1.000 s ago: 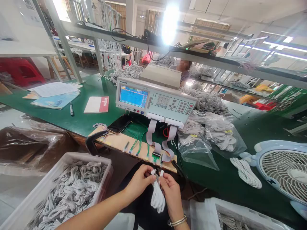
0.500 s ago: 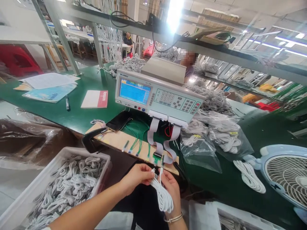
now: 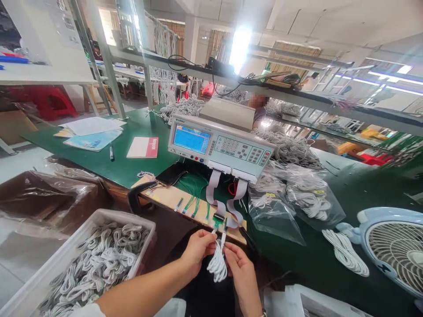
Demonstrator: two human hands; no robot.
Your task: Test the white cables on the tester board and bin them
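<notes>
My left hand (image 3: 197,248) and my right hand (image 3: 240,268) each pinch one plug end of a coiled white cable (image 3: 217,264), which hangs between them. The two plugs are raised to the small sockets (image 3: 219,219) at the near edge of a wooden fixture board (image 3: 165,197); whether they are seated I cannot tell. Grey ribbon leads and green wires run from the board up to a grey tester (image 3: 220,146) with a blue screen.
A white bin (image 3: 140,222) of coiled white cables stands at lower left, another bin (image 3: 317,301) at lower right. Clear bags of cables (image 3: 291,193), a loose coil (image 3: 346,253) and a blue fan (image 3: 393,246) lie right. A person sits behind the tester.
My hands have lifted the cable's two plug ends from just below the board up to its sockets. The camera tipped up slightly.
</notes>
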